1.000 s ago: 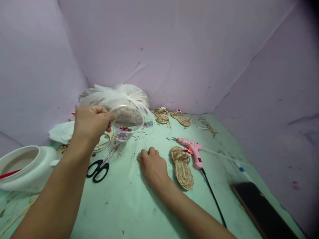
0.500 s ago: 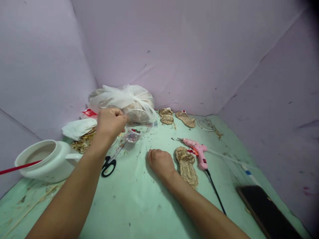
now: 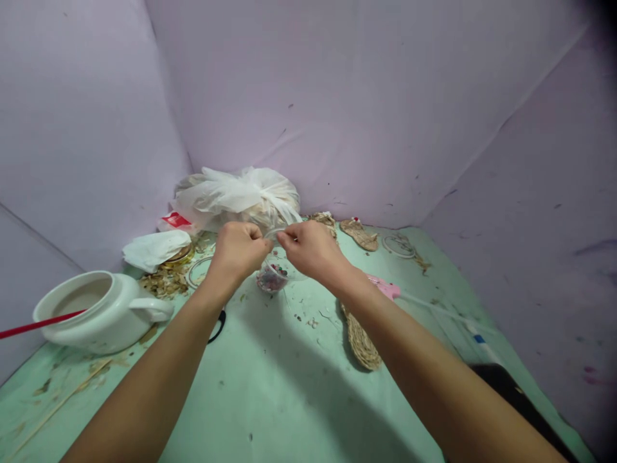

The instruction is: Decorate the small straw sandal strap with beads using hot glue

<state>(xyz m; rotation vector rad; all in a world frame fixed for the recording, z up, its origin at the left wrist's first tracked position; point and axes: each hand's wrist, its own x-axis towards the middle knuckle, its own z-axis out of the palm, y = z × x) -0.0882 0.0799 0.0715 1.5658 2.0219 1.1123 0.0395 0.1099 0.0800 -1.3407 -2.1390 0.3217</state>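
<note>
A clear plastic cup (image 3: 270, 280) with small red, green and pale beads at its bottom is right below my hands. My left hand (image 3: 243, 247) is closed in a pinch at the clear plastic edge above the beads. Close beside it, my right hand (image 3: 311, 244) is also closed, thumb and fingertips pressed together. What the right fingers hold is too small to make out. A thin line, perhaps wire, shows faintly just below the cup. Under my right forearm lies a woven straw slipper (image 3: 360, 341), partly hidden. A pink glue gun (image 3: 385, 287) is mostly covered by that arm.
At left stands a white handled pot (image 3: 103, 321) with a red stick. Scissors (image 3: 219, 326) are mostly behind my left forearm. A tied white plastic bag (image 3: 241, 196) and small straw slippers (image 3: 357, 234) lie at the back. A black phone (image 3: 518, 399) is at right.
My right hand has risen from the table and come up beside the left one. My left hand has moved slightly right and down. The scissors and glue gun are now largely covered.
</note>
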